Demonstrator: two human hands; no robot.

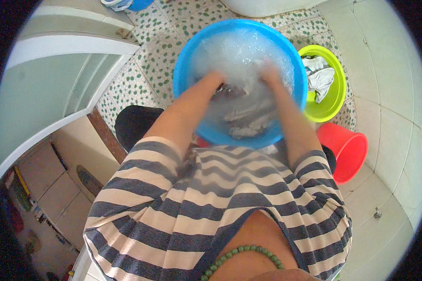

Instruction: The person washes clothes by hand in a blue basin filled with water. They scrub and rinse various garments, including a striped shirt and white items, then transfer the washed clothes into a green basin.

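Observation:
A large round blue plastic basin [181, 70] stands before me, full of cloudy water with white suds [232, 49]. Soaked grey cloth [249, 130] lies in the water on the side nearest my body. My left hand [216, 78] dips into the suds left of the middle, with dark fabric just beside the wrist. Further right, my right hand [270, 73] is blurred and partly under the foam. Suds and water hide the fingers of both hands, so any grip on the cloth does not show.
To the basin's right stands a lime-green basin [338, 103] with pale cloth [320, 79] in it. A red bucket [350, 158] tilts near my right arm. A glass-panelled door [49, 84] is at left, a tiled wall [394, 91] at right. A white fixture [267, 6] borders the patterned floor.

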